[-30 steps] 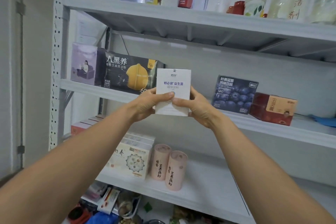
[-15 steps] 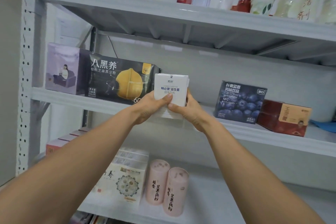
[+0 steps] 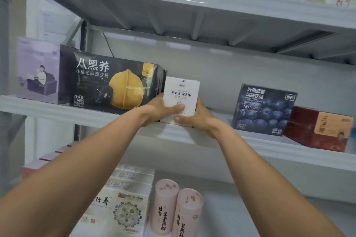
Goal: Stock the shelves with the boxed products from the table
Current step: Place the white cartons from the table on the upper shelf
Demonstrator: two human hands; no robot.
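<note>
A white box [image 3: 181, 94] with blue and grey print stands upright on the middle shelf [image 3: 57, 111], just right of a black box [image 3: 113, 82] showing a yellow fruit. My left hand [image 3: 159, 109] grips the white box's left side, thumb across its front. From the right, my right hand [image 3: 196, 117] grips its lower corner with the thumb under the front. The box's bottom edge is hidden behind my hands. A dark blue blueberry box [image 3: 264, 109] and a red box [image 3: 317, 129] stand further right on the same shelf.
A lilac box [image 3: 38, 71] fills the shelf's left end. The top shelf [image 3: 212, 0] holds bottles and cups. On the lower shelf stand cream boxes [image 3: 119, 206] and two pink tubes [image 3: 175, 209]. Bare shelf lies between the white and blueberry boxes.
Both hands carried the white box forward and down onto the middle shelf beside the black box. The camera moved closer to the shelves.
</note>
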